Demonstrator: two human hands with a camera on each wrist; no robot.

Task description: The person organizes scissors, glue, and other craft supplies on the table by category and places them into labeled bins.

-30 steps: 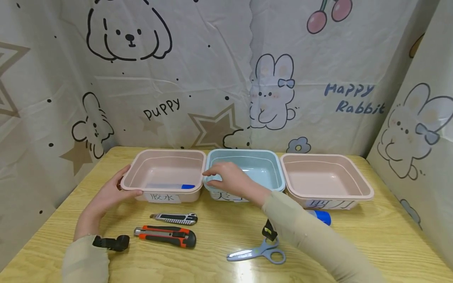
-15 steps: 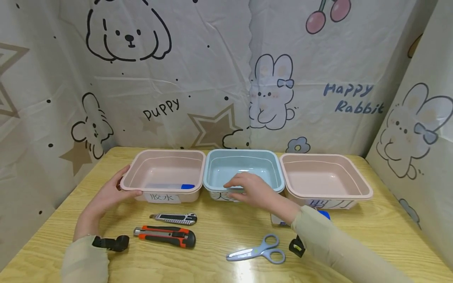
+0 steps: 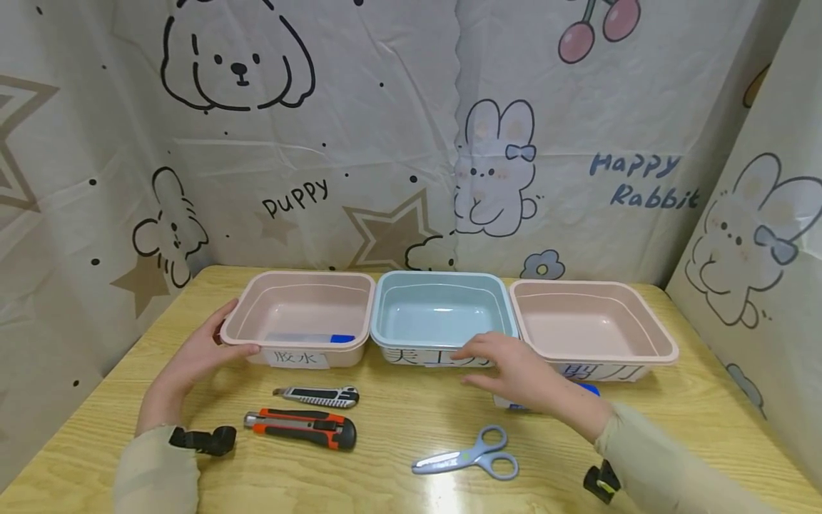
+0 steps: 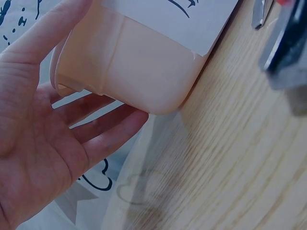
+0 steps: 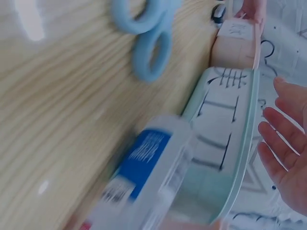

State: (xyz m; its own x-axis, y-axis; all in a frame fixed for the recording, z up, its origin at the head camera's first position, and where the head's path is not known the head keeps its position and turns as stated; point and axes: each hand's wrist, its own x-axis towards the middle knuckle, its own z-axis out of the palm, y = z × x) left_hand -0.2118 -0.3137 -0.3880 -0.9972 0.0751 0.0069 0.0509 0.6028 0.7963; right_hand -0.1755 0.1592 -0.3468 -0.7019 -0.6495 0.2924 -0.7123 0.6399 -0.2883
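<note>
A person's left hand grips the corner of the pink bin at the row's left end, where I see, remotely, a blue-capped tube inside. The right hand, spread wide, hovers near the blue bin's front and a white bottle; blue scissors and two utility knives lie on the table.

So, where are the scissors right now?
In the head view, the scissors lie on the table, right of the orange-and-black knife and nearer the camera than the blue tub.
</note>
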